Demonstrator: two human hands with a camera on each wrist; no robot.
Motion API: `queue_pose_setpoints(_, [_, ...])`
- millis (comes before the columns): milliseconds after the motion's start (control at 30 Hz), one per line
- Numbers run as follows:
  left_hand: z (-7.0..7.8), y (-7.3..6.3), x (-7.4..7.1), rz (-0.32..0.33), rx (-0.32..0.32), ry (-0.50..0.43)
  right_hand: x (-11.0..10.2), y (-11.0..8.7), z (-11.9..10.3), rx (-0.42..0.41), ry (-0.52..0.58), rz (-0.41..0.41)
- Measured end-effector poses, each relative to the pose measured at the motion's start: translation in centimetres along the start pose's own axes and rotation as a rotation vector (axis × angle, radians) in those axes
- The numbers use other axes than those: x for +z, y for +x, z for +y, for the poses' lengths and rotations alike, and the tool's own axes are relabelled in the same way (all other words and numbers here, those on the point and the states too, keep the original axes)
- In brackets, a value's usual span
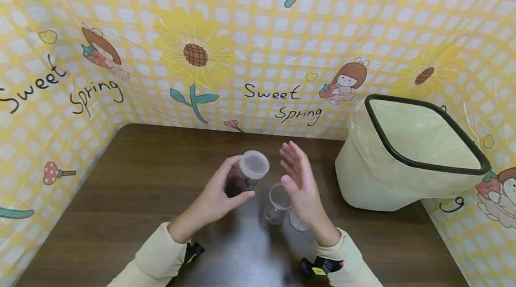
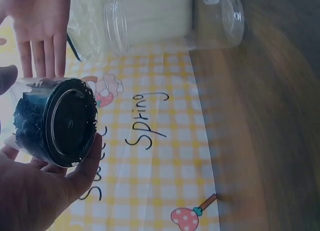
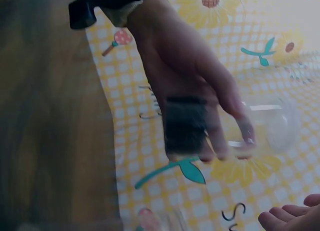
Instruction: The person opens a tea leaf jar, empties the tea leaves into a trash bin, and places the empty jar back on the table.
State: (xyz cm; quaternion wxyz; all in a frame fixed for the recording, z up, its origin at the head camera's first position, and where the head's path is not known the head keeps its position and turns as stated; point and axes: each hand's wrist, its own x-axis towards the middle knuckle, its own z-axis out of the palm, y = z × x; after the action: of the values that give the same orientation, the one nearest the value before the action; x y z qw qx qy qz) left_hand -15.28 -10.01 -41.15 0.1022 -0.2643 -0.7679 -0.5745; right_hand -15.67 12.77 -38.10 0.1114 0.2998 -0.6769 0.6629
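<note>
My left hand (image 1: 213, 199) grips a clear jar (image 1: 243, 180) that is tilted and raised over the table. Dark, crumbly-looking contents are gathered at its bottom end, seen close in the left wrist view, and a translucent lid (image 1: 255, 164) caps its upper end. To the right of it my right hand (image 1: 303, 190) is held up with fingers extended, touching nothing. Between the hands a second clear jar (image 1: 275, 210), lidless, stands on the table. Beside that jar a round clear lid (image 1: 297, 221) lies partly hidden behind my right hand.
A cream bin (image 1: 363, 184) with a black rim and a plastic liner stands at the table's right. The dark wooden table (image 1: 133, 188) meets a yellow checked cloth wall (image 1: 262, 54) at the back and sides. Dark wrist straps (image 1: 322, 265) sit over the sleeves.
</note>
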Motion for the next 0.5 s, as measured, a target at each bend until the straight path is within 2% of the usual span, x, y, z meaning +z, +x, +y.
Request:
queue_pose_setpoints(267, [0.3, 0.3, 1.2, -0.024, 0.031, -0.031, 1.8, -0.4, 0.0, 0.117, 0.048, -0.098])
queue_pose_setpoints(500, [0.4, 0.4, 2.1, -0.025, 0.070, -0.027, 2.6, -0.6, 0.2, 0.153, 0.152, -0.103])
